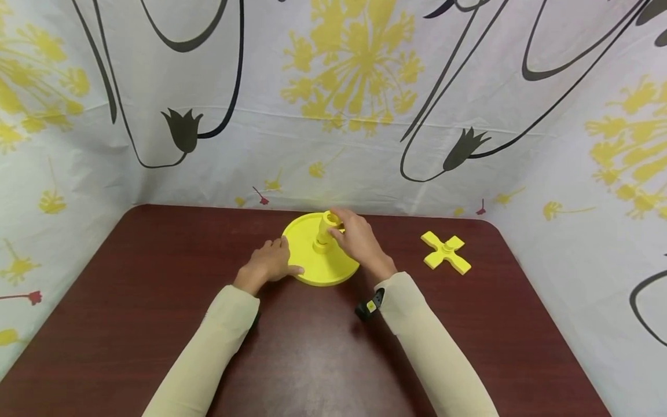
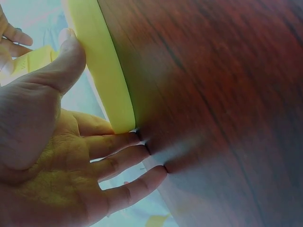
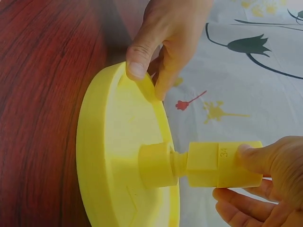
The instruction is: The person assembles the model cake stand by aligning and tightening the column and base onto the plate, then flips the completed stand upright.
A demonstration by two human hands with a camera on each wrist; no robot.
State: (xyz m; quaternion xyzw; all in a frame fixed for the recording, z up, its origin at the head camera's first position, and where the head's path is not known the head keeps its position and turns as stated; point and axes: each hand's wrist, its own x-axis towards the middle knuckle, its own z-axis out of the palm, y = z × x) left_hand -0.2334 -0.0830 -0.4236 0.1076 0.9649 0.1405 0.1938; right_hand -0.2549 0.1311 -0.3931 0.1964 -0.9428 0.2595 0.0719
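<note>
Round yellow base (image 1: 302, 250) with upright yellow post (image 3: 203, 164), near the worktop (image 1: 312, 347)'s far edge.
Right hand (image 1: 359, 238): grasping the post between thumb and fingers; narrow neck exposed above the base's collar (image 3: 157, 165). Left hand (image 1: 268, 260): not clenched, fingers extended, touching the base's rim. Yellow four-armed cross (image 1: 446, 252): flat, right of base, apart.
</note>
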